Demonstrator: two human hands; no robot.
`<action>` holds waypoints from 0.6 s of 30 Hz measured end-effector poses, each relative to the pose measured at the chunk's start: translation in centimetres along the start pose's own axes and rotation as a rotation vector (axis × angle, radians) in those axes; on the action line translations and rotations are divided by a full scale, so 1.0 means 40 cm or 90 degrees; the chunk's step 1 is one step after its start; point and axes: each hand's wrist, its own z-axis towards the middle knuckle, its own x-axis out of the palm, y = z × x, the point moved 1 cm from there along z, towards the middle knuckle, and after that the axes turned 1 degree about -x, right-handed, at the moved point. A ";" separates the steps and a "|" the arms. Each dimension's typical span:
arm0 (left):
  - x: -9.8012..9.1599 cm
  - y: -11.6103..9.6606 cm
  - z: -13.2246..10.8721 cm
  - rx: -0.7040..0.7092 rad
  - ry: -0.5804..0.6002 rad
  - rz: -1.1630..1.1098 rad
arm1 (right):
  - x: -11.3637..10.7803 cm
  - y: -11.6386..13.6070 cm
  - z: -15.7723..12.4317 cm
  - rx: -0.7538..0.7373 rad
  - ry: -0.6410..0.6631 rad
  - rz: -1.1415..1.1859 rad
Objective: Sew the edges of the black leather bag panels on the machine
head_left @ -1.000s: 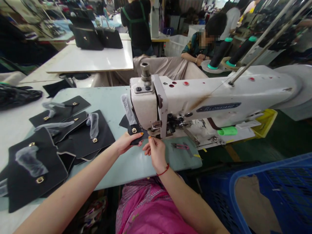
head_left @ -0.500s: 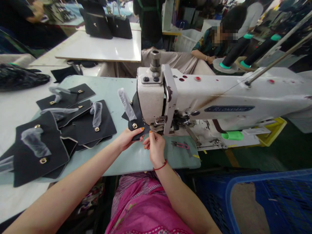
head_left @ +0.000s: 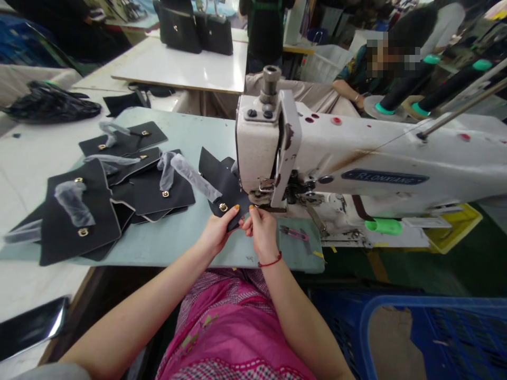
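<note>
A black leather bag panel (head_left: 234, 194) lies under the head of the white sewing machine (head_left: 257, 145), its far part hidden behind the machine. A handle wrapped in clear plastic (head_left: 197, 177) and a gold buckle (head_left: 223, 207) are on the panel. My left hand (head_left: 218, 230) grips the panel's near edge, thumb on top. Close beside it, my right hand (head_left: 264, 228) pinches the panel's edge just in front of the presser foot. The needle is hard to make out. To the right of that hand lie pink-handled thread snips (head_left: 293, 233).
Several black bag panels (head_left: 75, 211) with wrapped handles are piled on the pale green tabletop (head_left: 170, 245) at left. A dark phone (head_left: 34, 327) lies lower left. A blue basket (head_left: 435, 302) stands lower right. A co-worker (head_left: 360, 79) sits behind the machine.
The panel has turned and more of it shows to the left of the machine head, its handle tilted further left. Both hands stay on its edge. The view has shifted, bringing in the phone.
</note>
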 end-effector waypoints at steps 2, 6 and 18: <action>0.017 0.011 -0.018 0.009 -0.022 -0.025 | -0.011 0.007 0.002 -0.002 0.013 -0.023; 0.054 0.052 -0.050 0.054 -0.079 -0.084 | -0.039 0.034 0.009 -0.003 0.053 -0.102; 0.151 0.174 -0.114 0.018 -0.155 -0.076 | -0.117 0.098 0.022 -0.057 0.118 -0.290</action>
